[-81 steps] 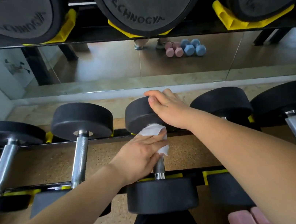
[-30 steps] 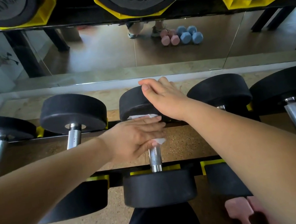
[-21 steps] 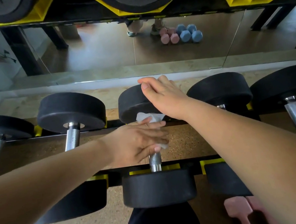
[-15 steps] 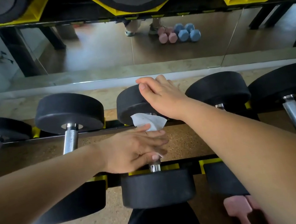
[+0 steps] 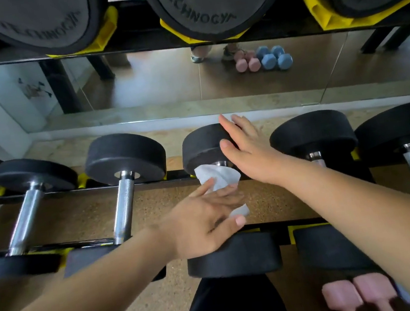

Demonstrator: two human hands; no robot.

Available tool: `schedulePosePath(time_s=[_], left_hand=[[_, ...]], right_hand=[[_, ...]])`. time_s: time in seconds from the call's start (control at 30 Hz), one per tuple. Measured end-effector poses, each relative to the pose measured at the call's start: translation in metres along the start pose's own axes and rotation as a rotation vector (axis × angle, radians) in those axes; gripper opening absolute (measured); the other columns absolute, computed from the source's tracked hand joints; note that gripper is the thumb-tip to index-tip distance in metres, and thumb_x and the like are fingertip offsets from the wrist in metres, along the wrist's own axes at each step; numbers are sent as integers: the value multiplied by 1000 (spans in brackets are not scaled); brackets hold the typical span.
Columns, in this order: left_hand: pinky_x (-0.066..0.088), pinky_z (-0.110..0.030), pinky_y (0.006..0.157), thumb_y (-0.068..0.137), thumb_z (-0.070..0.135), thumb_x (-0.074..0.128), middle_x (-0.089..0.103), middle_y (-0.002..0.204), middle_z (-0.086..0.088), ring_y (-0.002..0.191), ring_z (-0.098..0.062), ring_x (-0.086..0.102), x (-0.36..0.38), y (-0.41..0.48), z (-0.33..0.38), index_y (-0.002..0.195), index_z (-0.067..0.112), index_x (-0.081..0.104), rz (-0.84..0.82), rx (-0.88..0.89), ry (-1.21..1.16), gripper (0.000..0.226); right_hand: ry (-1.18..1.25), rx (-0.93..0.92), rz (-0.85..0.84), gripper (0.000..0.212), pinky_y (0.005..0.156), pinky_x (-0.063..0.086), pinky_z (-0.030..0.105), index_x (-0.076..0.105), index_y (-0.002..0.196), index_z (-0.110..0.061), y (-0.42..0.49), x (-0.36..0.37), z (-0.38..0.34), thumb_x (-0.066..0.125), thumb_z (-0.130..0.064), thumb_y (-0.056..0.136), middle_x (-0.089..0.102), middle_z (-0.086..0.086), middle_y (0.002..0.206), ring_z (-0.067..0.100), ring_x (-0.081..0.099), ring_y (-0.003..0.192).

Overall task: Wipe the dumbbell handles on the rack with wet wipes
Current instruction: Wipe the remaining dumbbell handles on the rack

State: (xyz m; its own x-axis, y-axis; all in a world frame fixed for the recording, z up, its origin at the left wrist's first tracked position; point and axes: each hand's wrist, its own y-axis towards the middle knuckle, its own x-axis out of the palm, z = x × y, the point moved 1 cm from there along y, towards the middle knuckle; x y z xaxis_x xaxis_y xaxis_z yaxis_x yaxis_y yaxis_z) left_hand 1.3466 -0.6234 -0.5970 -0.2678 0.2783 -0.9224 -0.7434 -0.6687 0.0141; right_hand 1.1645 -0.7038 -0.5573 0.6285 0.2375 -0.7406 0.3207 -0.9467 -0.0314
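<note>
While our left hand [image 5: 205,219] lies over the thin white wet wipe [image 5: 218,178], its fingers [image 5: 227,197] stretch nearly straight across it, pressing rather than clenching, and the thumb rests on the fold that stands up behind. The wipe is draped on the chrome handle of the middle black round-headed dumbbell [image 5: 233,257], which lies across the black steel rack with yellow cradles [image 5: 84,243]. The handle itself is almost wholly hidden under hand and wipe; only its far collar [image 5: 219,163] shows. Our right hand [image 5: 245,149] rests flat and released on the dumbbell's far head, fingers straight.

We judge the wipe limp, light and damp. It has no stiffness of its own, so it goes only where the palm carries it, and a loose corner will flap or bunch. On smooth chrome it should glide. On knurling like that of the neighbouring handle [image 5: 124,207] we expect it to drag and perhaps tear. The best hold, we think, is at the bar's middle, with the wipe wrapped round and thumb and fingers closing beneath, so the underside gets wiped too.

The dumbbell looks heavy and rigid, and its round heads could roll in the cradles. We would steady it by a head and leave it on the rack, not lift it by a wet, slick bar.
</note>
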Motion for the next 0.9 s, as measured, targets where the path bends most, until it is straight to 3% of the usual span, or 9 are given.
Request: schedulePosePath(time_s=[0.1,0.13,0.2,0.3,0.43,0.53,0.63,0.73,0.9], left_hand=[[12,-42,129,111,52,19,49,157,4,157,-6,17,11,-12,5,145,23,59,96,-19,88,60],[15,-42,128,111,52,20,49,157,6,156,-6,20,14,-11,6,147,24,57,109,-30,76,59],[24,-43,125,111,49,26,52,154,7,152,-9,31,16,-8,8,144,27,59,124,-18,10,52],[41,-41,114,110,44,37,59,144,3,142,-13,46,15,-10,10,133,22,66,227,-3,-96,43],[42,-30,114,109,48,44,57,149,3,143,-11,46,31,-31,22,139,20,62,443,-206,-97,45],[28,-25,123,108,54,41,51,154,-1,148,-12,39,49,-40,34,149,18,52,475,-373,-167,56],[33,-27,120,105,63,34,47,158,5,147,-6,38,55,-40,41,157,21,43,492,-464,-260,67],[39,-22,113,104,66,31,54,151,9,139,-5,47,54,-42,46,153,25,46,522,-489,-271,66],[39,-29,116,105,64,33,53,153,5,143,-5,44,61,-40,46,152,17,50,568,-531,-301,69]], right_hand=[[89,-187,294,37,116,37,29,57,143,-25,-56,19,13,47,-24,108,38,-8,149,5,37,142],[98,-232,322,29,106,46,30,66,130,-21,-73,25,17,48,-20,107,48,-9,134,8,49,130],[183,-242,176,28,98,50,32,69,122,-23,-92,36,20,46,-21,107,59,-13,121,12,58,119],[375,-52,-132,35,114,42,32,58,139,-43,-92,40,17,38,-32,112,58,-23,138,-4,50,132],[252,-36,-231,39,124,29,38,43,147,-56,-82,43,25,31,-47,111,40,-30,155,-10,32,144],[162,-100,-286,42,129,18,40,38,152,-53,-74,47,30,32,-46,111,20,-35,163,-14,12,150],[-14,-207,-346,44,129,11,44,42,154,-42,-60,42,32,34,-46,111,2,-38,164,-13,-7,151],[-316,-395,-324,47,126,24,49,42,153,-44,-51,34,43,27,-51,110,-2,-31,168,-3,-8,155],[-577,-515,-144,54,124,31,40,35,159,-32,-53,25,69,35,-49,108,17,-11,170,5,13,157]])
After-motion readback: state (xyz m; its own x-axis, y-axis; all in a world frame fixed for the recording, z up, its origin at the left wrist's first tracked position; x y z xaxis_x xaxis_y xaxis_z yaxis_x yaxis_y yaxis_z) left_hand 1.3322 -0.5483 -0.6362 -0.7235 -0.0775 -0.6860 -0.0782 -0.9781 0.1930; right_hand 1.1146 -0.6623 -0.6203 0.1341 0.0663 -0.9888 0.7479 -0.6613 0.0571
